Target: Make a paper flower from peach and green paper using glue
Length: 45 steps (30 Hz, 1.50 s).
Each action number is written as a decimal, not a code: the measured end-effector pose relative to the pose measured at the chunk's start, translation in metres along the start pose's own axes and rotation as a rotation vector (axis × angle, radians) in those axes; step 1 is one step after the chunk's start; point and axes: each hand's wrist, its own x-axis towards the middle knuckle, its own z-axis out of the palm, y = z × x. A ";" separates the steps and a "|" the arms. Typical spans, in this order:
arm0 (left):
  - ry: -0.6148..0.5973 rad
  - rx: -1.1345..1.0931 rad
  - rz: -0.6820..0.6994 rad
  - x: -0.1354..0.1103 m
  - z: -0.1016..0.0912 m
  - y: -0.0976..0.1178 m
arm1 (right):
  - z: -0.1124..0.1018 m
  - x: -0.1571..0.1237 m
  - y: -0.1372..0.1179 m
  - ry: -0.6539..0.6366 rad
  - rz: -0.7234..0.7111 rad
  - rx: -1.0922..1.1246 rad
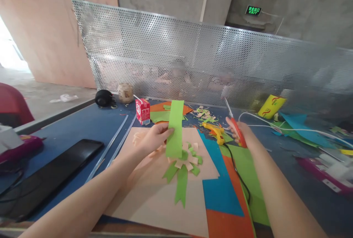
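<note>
The left hand (158,135) is closed in a pinch and holds, between thumb and fingers, a light-green flat paper strip (175,129), which stands almost upright. The lower end of this strip comes in front of a flower-shaped rosette of green and pale peach paper (189,165), just below the left hand and to its right; whether they touch, I cannot tell. The rosette lies on large pale peach paper sheets (149,201), under the left hand. The right hand (239,129) is wrapped around the red handle of a cutting tool with a narrow metal blade (237,130), and the blade points up and away from the person. Between the two hands, nearer to the right one, lies a yellow-orange plastic glue gun (216,131) with a black cord. Beyond the left hand stands a red-and-white drink carton with a straw (142,113). Small green and peach paper scraps (204,114) are scattered farther away, between both hands.
</note>
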 end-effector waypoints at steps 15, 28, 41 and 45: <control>0.605 -0.451 0.209 0.012 -0.023 0.008 | 0.052 -0.074 -0.048 -0.522 -0.298 -0.030; 0.506 -0.375 0.216 0.010 -0.016 0.012 | 0.057 -0.079 -0.051 -0.539 -0.371 -0.113; 0.455 -0.308 0.281 0.007 -0.016 0.010 | 0.054 -0.080 -0.051 -0.565 -0.409 -0.139; 0.450 -0.296 0.287 0.008 -0.016 0.008 | 0.054 -0.080 -0.052 -0.563 -0.393 -0.155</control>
